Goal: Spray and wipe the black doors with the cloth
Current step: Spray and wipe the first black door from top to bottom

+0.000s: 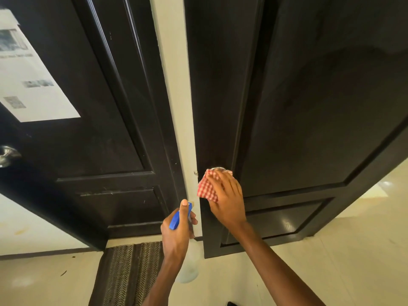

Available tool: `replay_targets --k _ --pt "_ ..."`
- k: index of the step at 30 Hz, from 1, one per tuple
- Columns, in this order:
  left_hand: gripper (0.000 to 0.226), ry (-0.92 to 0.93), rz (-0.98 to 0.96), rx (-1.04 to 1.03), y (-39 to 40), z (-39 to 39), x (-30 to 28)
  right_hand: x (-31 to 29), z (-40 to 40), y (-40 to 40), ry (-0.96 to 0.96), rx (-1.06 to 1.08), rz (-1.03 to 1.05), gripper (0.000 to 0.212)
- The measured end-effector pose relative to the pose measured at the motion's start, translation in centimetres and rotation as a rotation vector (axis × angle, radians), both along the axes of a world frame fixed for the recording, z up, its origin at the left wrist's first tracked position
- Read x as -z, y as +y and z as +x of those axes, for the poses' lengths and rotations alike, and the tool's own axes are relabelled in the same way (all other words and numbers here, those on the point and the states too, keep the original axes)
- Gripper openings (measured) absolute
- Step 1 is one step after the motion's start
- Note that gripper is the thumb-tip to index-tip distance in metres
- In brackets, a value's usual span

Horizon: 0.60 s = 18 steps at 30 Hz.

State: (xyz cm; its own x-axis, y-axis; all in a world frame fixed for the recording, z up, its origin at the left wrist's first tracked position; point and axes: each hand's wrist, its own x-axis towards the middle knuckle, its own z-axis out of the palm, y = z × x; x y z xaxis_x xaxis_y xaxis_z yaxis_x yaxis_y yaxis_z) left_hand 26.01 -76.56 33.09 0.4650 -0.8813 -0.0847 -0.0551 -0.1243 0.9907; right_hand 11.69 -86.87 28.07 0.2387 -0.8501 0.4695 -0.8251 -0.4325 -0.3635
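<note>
Presently at the white wall strip between two black doors. Right hand, fingers spread and fairly straight, pressing a red-and-white checked cloth against the right door, just beside the strip and over a metal knob showing only as a sliver above the cloth. Cloth bunched under the palm, its lower left corner hanging free toward the strip. Small metal latch on the door edge, between strip and cloth.

Left hand below the cloth, in front of the strip's lower end, fingers curled round the neck of a spray bottle; thumb laid straight along the blue spray head, nozzle toward the strip. Bottle body translucent, hanging below the wrist, contents not discernible.

Left door on the far side of the strip from the cloth: panelled, with a white printed sheet fixed high up, print blurred and unreadable, and a metal knob well apart from the strip at the frame edge. Dark patterned mat on the pale floor at the foot of the left door, close to the strip's base.
</note>
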Motion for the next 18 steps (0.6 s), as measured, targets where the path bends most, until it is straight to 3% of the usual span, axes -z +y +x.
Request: replay_targets --k 4,7,12,15,18 --pt "0.05 -0.02 0.004 -0.025 0.1 0.7 0.2 -1.4 1.2 -0.6 0.406 -0.128 -0.15 0.059" --pt "0.05 -0.023 0.013 -0.024 -0.1 1.0 0.2 -2.4 -0.1 -1.5 0.56 -0.237 -0.225 0.055" --pt "0.048 -0.003 0.006 -0.031 0.2 1.4 0.0 -0.8 -1.4 -0.8 0.213 -0.042 -0.223 0.062" --pt "0.047 0.013 -0.002 -0.053 0.6 2.0 -0.2 0.0 -0.1 0.1 0.073 0.087 -0.133 0.069" --pt "0.045 0.027 -0.008 -0.064 1.3 2.6 -0.2 -0.1 -0.1 -0.1 -0.177 0.195 -0.032 0.062"
